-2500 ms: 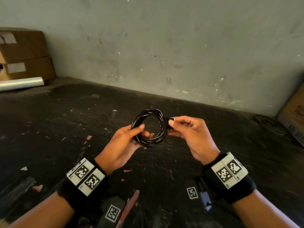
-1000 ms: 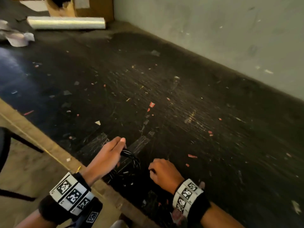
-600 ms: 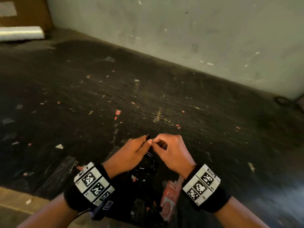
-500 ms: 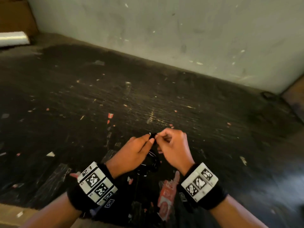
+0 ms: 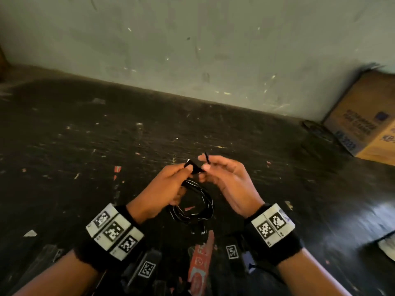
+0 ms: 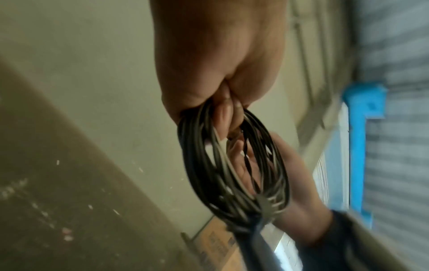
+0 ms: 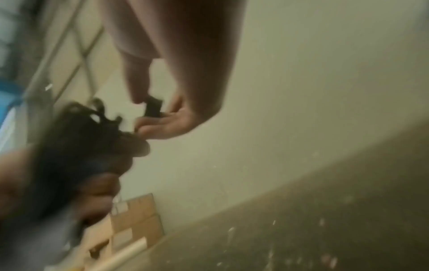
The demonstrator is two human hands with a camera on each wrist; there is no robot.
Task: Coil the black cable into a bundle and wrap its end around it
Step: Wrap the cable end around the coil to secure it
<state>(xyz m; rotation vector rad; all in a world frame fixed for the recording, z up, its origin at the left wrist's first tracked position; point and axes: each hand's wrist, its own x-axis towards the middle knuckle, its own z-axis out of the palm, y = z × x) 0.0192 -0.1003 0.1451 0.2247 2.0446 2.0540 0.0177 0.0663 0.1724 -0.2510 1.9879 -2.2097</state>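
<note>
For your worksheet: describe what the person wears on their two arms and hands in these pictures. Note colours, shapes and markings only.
Both hands, left hand and right hand, are bare, without gloves or rings, and the forearms are uncovered. Each wrist carries a wide black fabric band. On the left wristband sit three white square tiles printed with black pixel-pattern codes; the right wristband shows two such tiles. No sleeves are visible.

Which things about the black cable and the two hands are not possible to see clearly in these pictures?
- Head view: where the left hand grips the cable bundle, its fingers hide the strands.
- Right wrist view: blur hides what the right hand pinches; only a dark end piece shows.
- Left wrist view: the coil's lower part is smeared, so no wrap is readable.
- Head view: print on the cardboard box is blurred.
</note>
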